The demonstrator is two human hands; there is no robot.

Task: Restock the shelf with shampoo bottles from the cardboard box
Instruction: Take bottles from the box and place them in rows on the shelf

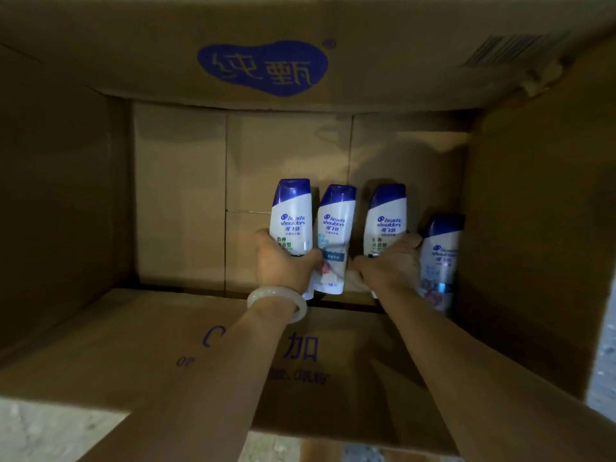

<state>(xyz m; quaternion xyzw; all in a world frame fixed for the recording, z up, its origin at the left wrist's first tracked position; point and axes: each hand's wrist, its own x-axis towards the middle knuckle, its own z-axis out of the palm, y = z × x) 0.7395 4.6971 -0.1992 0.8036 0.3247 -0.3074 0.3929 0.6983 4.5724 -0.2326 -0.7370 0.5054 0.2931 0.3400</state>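
Note:
I look straight down into a large open cardboard box (pixel 180 195). Several white shampoo bottles with blue caps are inside it. My left hand (pixel 283 261), with a pale bangle on its wrist, is shut on the leftmost bottle (pixel 292 218). A second bottle (pixel 334 238) stands just right of that hand, partly behind it. My right hand (pixel 390 261) is shut on the third bottle (pixel 387 218). The last bottle (pixel 440 261) leans by the box's right wall, beside my right hand. No shelf is in view.
The box flaps are folded outward: the far flap (pixel 263 68) carries a blue logo, the near flap (pixel 166 345) has blue print under my forearms. Tall box walls enclose the bottles left and right. Pale floor (pixel 50 431) shows at the bottom left.

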